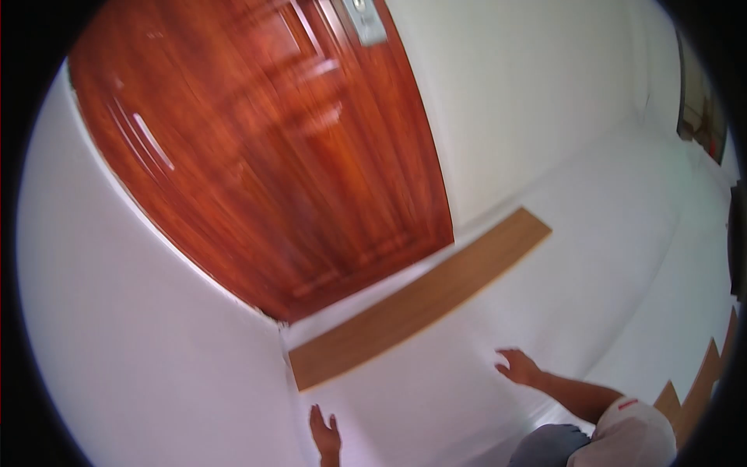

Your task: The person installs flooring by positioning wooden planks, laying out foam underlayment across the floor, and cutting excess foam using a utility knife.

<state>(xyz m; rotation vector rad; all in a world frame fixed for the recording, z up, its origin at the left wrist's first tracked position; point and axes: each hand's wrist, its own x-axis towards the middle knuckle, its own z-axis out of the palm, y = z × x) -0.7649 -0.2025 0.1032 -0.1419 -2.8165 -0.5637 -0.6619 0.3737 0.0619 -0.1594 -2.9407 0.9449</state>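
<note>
A long wood-look floor plank [420, 302] lies flat on the white floor covering, in front of a reddish-brown panelled door. Its left end comes close to the corner by the left wall. My left hand [324, 430] is just short of that left end, apart from the plank, with the thumb and fingers spread and nothing in them. Over the white covering hovers my right hand [519, 367], to the right of the plank and not touching it. Its fingers are slightly curled but apart, and I see nothing held.
The door [311, 171] is closed, with a metal lock plate [364, 21] near its top. White walls [513, 101] flank it. More brown planks [695, 393] lie at the lower right, beside my sleeve. A dark-framed object [700, 101] stands at the far right.
</note>
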